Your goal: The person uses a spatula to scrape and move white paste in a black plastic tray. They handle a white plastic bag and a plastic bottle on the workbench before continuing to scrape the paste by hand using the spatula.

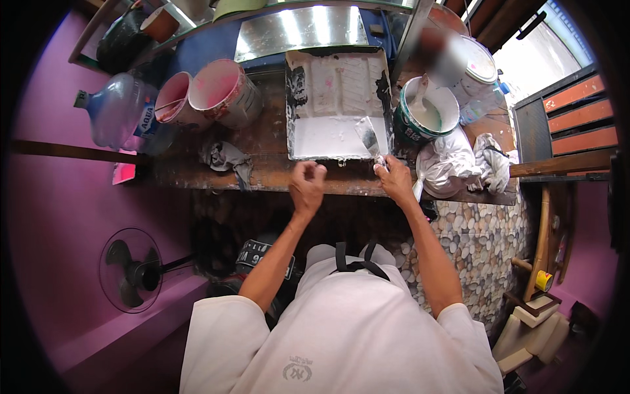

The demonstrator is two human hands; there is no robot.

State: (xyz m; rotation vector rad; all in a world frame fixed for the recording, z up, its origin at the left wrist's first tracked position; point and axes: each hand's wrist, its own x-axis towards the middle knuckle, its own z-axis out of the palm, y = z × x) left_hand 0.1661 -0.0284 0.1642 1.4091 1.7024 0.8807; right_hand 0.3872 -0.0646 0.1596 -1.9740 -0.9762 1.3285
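Note:
My right hand [397, 181] grips the handle of a putty knife [367, 136], whose paint-smeared blade lies over the front right of a paint roller tray [290, 133]. White paint [327, 138] fills the tray's front well, and its ribbed slope behind is coated too. Just in front of the tray's front left corner is my left hand [307, 191], slightly blurred, with its fingers curled and nothing seen in them. To the right of the tray stands an open green paint bucket [406, 118] with pale liquid and a whitish paint-coated tool [419, 98] inside.
Two pink-stained buckets [236, 98] and a large water bottle [118, 113] stand left on the wooden table [270, 172]. A crumpled rag [224, 158] lies near its front edge. White plastic bags [449, 165] sit at the right. A fan [132, 271] is on the left.

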